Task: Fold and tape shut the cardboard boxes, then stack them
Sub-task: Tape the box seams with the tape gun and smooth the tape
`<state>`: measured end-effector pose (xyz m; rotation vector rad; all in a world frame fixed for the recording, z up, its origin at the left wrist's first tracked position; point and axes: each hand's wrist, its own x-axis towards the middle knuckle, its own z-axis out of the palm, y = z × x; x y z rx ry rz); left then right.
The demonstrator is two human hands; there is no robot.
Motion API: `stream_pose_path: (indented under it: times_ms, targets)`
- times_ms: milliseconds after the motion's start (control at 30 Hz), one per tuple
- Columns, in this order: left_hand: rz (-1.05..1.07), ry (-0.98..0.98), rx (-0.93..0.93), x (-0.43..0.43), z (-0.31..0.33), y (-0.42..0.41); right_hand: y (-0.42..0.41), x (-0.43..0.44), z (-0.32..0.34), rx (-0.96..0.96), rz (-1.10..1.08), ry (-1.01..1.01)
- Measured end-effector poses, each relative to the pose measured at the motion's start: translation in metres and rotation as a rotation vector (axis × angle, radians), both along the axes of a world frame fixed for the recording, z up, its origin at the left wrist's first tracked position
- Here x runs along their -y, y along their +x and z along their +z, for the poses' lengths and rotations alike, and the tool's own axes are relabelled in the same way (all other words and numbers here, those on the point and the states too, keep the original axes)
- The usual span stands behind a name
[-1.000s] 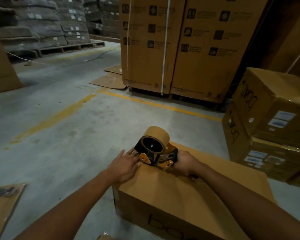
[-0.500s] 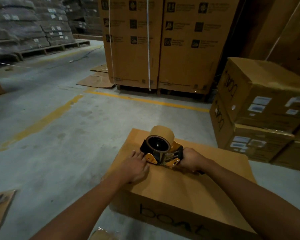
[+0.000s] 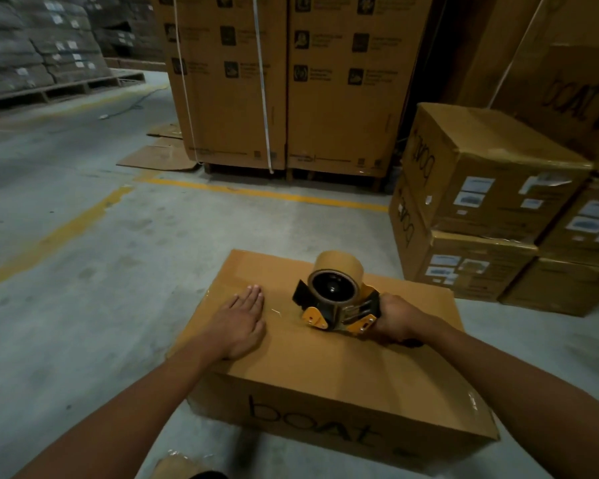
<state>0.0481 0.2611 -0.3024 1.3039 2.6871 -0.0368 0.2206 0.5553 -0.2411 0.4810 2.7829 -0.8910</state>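
Cardboard box lay closed on the floor. Left hand rested flat on its top — fingers straight. Right hand gripped the tape dispenser — set on the box top.

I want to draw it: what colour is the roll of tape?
The tape roll is light brown, seen best in the head view.

2 bare forearms, bare left hand and right hand.
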Motion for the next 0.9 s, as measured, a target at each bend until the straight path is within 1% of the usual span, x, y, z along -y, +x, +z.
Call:
stream_pose_path:
  times_ms: [100, 267, 467, 567, 633, 733, 833, 900]
  targets:
    - [-0.027, -0.026, -0.004, -0.007, 0.005, 0.015, 0.011, -0.007, 0.003, 0.014, -0.017, 0.005]
    - [-0.174, -0.024, 0.046, -0.042, 0.007, 0.050, 0.008, -0.006, -0.001, 0.033, -0.003, 0.063]
    - [-0.189, 0.000, 0.059, -0.050, 0.005, 0.050, 0.010, -0.007, -0.001, 0.017, 0.010, 0.088]
    - [-0.191, 0.016, 0.084, -0.049, 0.003, 0.049, 0.020, -0.019, 0.001, 0.062, -0.001, 0.084]
    - [-0.194, 0.030, 0.088, -0.048, 0.002, 0.048, 0.033, -0.035, 0.003, 0.088, -0.045, 0.068]
    - [-0.186, -0.006, 0.081, -0.048, 0.002, 0.049, 0.056, -0.052, 0.003, 0.079, -0.092, 0.072]
    - [-0.177, -0.043, 0.060, -0.055, 0.005, 0.061, 0.064, -0.052, 0.001, 0.067, -0.088, 0.106]
    - [-0.251, -0.052, 0.068, -0.061, 0.010, 0.072, 0.065, -0.050, 0.002, 0.067, -0.102, 0.080]
